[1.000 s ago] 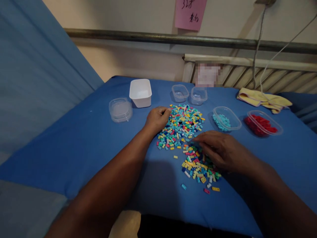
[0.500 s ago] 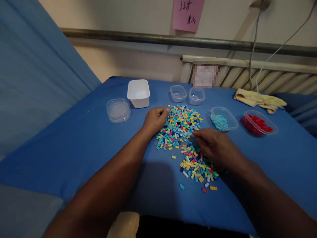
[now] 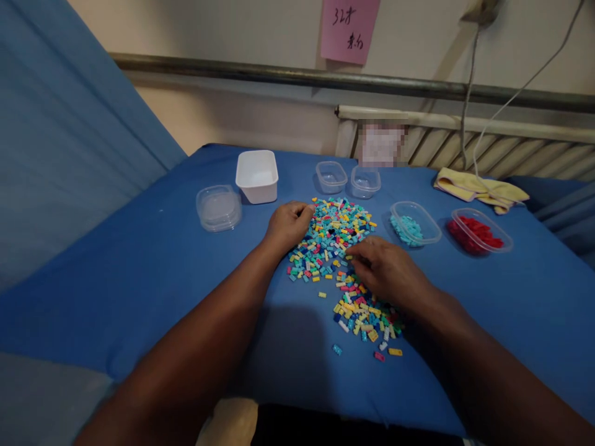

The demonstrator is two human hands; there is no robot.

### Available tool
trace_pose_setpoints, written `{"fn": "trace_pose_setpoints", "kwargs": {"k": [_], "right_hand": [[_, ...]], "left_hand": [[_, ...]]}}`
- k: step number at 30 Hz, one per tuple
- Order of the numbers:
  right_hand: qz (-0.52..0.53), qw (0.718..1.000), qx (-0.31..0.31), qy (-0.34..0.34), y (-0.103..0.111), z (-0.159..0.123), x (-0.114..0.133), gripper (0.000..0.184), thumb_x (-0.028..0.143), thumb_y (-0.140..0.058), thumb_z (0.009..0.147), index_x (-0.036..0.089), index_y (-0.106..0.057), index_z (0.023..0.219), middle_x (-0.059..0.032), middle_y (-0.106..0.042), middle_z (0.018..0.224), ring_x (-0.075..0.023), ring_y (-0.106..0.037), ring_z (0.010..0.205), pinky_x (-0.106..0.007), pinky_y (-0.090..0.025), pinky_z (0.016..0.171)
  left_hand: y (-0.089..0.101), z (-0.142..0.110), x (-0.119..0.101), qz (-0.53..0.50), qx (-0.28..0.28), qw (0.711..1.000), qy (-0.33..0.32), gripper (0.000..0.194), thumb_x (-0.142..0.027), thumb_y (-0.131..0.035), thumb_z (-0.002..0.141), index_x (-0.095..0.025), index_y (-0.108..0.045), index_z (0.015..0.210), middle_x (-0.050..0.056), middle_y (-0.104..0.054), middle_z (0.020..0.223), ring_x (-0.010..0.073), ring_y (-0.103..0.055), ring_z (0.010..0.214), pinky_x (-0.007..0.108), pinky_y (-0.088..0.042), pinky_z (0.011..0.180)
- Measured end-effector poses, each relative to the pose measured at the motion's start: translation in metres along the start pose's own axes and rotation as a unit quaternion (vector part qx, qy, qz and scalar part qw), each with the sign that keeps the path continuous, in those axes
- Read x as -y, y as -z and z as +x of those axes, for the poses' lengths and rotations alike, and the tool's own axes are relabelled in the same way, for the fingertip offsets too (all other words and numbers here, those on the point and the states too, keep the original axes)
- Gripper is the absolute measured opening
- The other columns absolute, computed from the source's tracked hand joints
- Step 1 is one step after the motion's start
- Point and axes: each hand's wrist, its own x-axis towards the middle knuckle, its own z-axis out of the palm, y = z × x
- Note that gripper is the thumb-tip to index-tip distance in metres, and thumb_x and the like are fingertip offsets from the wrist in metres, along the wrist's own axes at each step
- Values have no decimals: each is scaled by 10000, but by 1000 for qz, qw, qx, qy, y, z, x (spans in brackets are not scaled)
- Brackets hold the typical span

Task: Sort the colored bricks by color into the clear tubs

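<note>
At two o'clock a ribbed radiator point(image 3: 437, 121) is seen beneath a metal pipe point(image 3: 279, 75); at ten, a blue curtain point(image 3: 69, 142) is hung.

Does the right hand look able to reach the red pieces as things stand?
Probably yes. The red pieces lie in an open tub on the side of the right hand. Nothing seems to block the way, though the tub of light blue pieces stands close by.

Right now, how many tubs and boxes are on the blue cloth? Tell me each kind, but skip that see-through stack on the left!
White tub: 1
See-through boxes at the back: 2
See-through box with turquoise bricks: 1
See-through box with red pieces: 1
Total: 5
</note>
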Motion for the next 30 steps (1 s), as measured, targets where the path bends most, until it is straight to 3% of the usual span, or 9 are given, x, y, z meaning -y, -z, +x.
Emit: {"fn": "trace_pose_setpoints", "kwargs": {"k": [13,18,21,24,26,30], "right_hand": [[0,995,95,-31,6,12,17,170,182,-639,1008,230,-787,939,-62,-779,969,-231,-715,958,-327,-487,826],[-32,993,110,-31,4,16,24,231,170,-609,1010,213,-735,821,-73,-759,912,-235,-708,916,-334,-466,795],[-1,999,35,-13,8,11,15,190,153,-598,1001,210,-761,921,-81,-775,974,-243,-718,948,-345,-507,834],[28,989,-144,-29,23,2,-11,204,213,-590,1024,217,-779,1102,-100,-793,1068,-255,-729,983,-378,-551,887],[-6,969,-238,-67,34,-4,-37,207,264,-613,1011,225,-792,1106,-115,-800,1080,-279,-732,959,-431,-563,904],[-68,944,-290,-141,48,-13,-83,230,270,-621,974,193,-810,1080,-140,-809,1044,-309,-743,942,-477,-574,912]], "left_hand": [[1,0,-1,5,4,1000,2,471,-467,-534,1006,-218,-433,619,0,-467,643,171,-469,669,325,-296,618],[2,1,0,3,5,1000,9,451,-462,-544,994,-216,-465,625,1,-470,649,176,-488,687,317,-309,622],[2,1,-1,-5,3,1000,13,455,-458,-550,994,-215,-458,620,-3,-456,650,170,-471,674,317,-302,617],[2,0,-2,-5,7,1000,17,450,-453,-550,995,-215,-460,624,-8,-430,643,163,-436,646,322,-283,607],[2,0,-2,-4,10,1000,17,452,-448,-548,997,-215,-448,623,-10,-418,639,160,-426,637,325,-274,605],[3,1,-2,1,5,1000,8,456,-441,-548,998,-213,-432,620,-8,-428,648,164,-453,659,327,-286,618]]}}
